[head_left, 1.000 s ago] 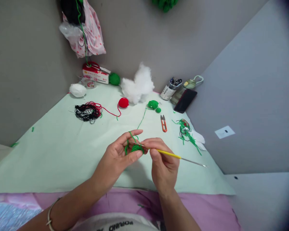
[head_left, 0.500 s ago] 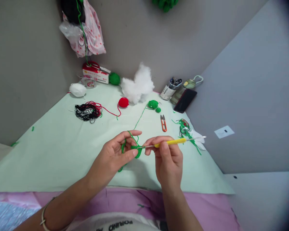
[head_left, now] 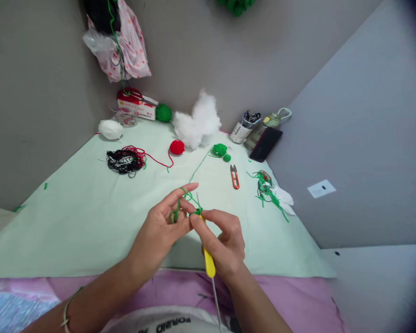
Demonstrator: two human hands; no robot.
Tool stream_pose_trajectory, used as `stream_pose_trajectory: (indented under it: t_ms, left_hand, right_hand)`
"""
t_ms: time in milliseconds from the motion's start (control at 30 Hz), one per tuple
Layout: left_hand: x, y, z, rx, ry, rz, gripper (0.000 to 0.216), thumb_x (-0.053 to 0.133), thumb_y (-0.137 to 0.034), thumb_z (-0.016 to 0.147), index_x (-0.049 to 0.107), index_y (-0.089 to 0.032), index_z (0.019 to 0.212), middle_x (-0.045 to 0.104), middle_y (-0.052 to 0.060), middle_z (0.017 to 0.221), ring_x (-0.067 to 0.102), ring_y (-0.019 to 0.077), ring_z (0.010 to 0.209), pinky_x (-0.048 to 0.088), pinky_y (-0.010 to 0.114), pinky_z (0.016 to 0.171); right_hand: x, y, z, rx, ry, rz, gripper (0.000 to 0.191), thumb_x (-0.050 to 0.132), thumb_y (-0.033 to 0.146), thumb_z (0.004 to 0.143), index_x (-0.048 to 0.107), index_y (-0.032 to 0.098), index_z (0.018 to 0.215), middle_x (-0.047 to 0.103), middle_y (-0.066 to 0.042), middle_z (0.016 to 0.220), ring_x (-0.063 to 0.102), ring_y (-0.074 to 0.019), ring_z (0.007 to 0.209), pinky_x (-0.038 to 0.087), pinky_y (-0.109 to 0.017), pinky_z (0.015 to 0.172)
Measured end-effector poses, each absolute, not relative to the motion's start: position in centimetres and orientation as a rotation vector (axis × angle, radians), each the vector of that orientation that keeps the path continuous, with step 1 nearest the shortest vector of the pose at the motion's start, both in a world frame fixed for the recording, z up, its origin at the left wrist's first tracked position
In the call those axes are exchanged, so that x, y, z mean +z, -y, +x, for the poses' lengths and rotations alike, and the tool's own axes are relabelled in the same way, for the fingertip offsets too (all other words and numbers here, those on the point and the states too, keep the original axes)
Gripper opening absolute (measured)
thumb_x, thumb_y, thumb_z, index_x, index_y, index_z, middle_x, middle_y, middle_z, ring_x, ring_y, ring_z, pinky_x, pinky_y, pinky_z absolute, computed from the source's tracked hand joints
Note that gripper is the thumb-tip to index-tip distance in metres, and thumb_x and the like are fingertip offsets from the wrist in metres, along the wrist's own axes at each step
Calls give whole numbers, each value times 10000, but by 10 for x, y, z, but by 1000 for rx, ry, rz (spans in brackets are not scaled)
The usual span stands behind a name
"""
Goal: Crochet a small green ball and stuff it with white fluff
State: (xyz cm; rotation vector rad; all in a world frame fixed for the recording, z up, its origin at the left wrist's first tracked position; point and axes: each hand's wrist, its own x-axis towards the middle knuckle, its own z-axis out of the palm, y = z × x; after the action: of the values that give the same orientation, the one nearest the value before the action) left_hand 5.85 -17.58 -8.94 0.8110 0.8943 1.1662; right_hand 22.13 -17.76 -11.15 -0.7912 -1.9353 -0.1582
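My left hand pinches a small green crochet piece between thumb and fingers. Green yarn loops over its raised index finger and hangs around the other fingers. In my right hand is a crochet hook with a yellow grip, its metal tip pointing up and away from me through or beside the crochet piece; I cannot tell which. The right thumb and index finger touch the work, close to the left fingertips. From the left index finger the yarn runs back to a green yarn ball.
Orange thread snips lie beyond my right hand, with green yarn scraps farther right. Behind are a red yarn ball, white stuffing, a black yarn tangle, a pen cup and a phone.
My right hand has turned the crochet hook from lying sideways to pointing away from me, and has moved left against the crochet piece. My left hand has barely shifted.
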Motion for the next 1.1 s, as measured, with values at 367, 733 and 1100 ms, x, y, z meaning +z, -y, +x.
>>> stream_pose_trajectory:
  t_ms: [367,733,1100]
  left_hand:
    - [-90,175,56,1090,-790,772,397,832,-313,867,772,-315,1259,662,2,969,509,86,744,409,194,650]
    - [-93,168,57,992,-606,526,308,817,-311,871,829,-214,1164,446,-88,599,242,19,486,435,182,651]
    - [-101,174,53,1047,-776,895,382,791,-382,910,754,-363,1290,689,10,1078,583,169,1039,449,259,906]
  right_hand:
    - [-100,169,215,668,1488,-753,193,580,204,1029,766,253,1039,780,-58,941,728,-192,835,617,-332,667]
    - [-103,169,224,575,1434,-769,259,570,153,1020,787,282,1072,727,-30,852,660,-162,708,563,-309,615]
    - [-105,168,221,1065,1187,-787,176,643,310,1019,807,266,972,764,-24,902,632,-119,722,518,-266,678]
